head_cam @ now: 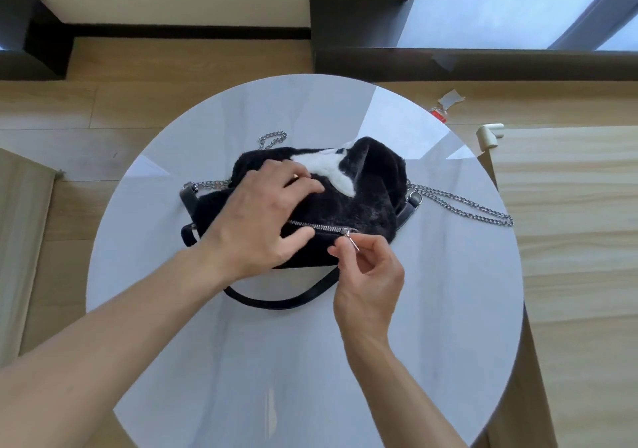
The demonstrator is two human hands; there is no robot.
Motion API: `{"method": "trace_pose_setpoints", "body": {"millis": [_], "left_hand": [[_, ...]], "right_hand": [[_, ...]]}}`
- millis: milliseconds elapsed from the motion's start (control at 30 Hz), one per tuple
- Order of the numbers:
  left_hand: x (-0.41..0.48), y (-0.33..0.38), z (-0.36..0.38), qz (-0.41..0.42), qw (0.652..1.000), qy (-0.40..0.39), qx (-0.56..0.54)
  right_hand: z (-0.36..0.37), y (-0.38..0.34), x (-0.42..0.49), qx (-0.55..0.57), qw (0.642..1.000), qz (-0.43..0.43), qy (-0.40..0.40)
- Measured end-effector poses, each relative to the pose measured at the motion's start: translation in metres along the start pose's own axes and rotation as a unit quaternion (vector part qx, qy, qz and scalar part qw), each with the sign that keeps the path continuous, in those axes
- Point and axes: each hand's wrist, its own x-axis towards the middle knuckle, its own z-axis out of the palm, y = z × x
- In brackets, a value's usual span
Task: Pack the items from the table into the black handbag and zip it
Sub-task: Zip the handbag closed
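A black furry handbag (366, 202) with a white patch lies on the round white table (448, 292). My left hand (257, 216) presses flat on the bag's left side, fingers spread over the fur. My right hand (367, 271) pinches the silver zipper pull (353, 240) between thumb and forefinger at the right part of the zipper line (317, 227). The zipper teeth look closed from the left hand up to the pull. A black strap (279, 301) loops out on the table below the bag. No loose items show on the table.
Silver chain straps trail from the bag to the right (462, 206) and behind it at the left (272, 138). A light wooden surface (569, 240) with a white corner guard (488, 135) stands to the right. Wooden floor surrounds the table.
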Motion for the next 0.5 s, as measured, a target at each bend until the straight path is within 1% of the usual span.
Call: {"method": "trace_pose_setpoints", "body": {"millis": [67, 133, 200, 300, 500], "left_hand": [[0.014, 0.012, 0.014, 0.047, 0.998, -0.029, 0.036], [0.023, 0.015, 0.024, 0.064, 0.994, -0.048, 0.068], [0.027, 0.015, 0.030, 0.082, 0.992, -0.054, 0.074], [0.023, 0.008, 0.032, 0.071, 0.995, -0.042, 0.054], [0.027, 0.006, 0.034, 0.027, 0.999, -0.011, 0.032]], "right_hand": [[0.001, 0.005, -0.006, 0.016, 1.000, -0.001, 0.007], [0.000, 0.009, -0.009, 0.020, 1.000, -0.005, 0.011], [-0.004, 0.014, -0.009, 0.009, 1.000, -0.014, 0.010], [-0.007, 0.018, -0.007, -0.002, 1.000, -0.016, 0.008], [-0.004, 0.020, 0.002, 0.029, 0.998, 0.031, 0.050]]}}
